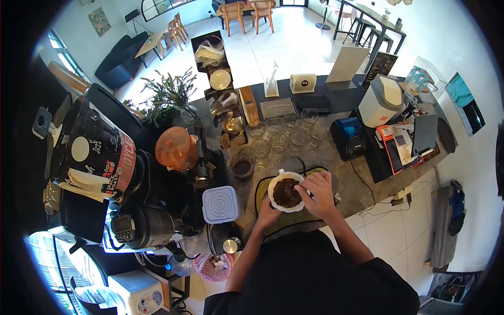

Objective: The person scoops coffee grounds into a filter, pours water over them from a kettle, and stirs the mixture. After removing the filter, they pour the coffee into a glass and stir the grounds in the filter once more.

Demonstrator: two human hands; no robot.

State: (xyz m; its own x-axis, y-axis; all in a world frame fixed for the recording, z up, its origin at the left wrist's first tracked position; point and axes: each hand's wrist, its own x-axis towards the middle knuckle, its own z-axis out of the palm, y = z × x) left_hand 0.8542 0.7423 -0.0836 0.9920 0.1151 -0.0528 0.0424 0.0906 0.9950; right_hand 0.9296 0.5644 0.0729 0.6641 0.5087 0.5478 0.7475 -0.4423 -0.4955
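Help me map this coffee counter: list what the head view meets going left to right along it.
Orange lid → square white lid → left hand → white dripper with coffee grounds → right hand → black receipt printer → white container.

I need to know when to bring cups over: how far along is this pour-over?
Done: the white dripper already holds dark, wet-looking coffee grounds. In hand: the left hand steadies the dripper's near side while the right hand grips its far rim, over the green-edged mat. Left: no brewed coffee is visible, and the glasses behind look empty.
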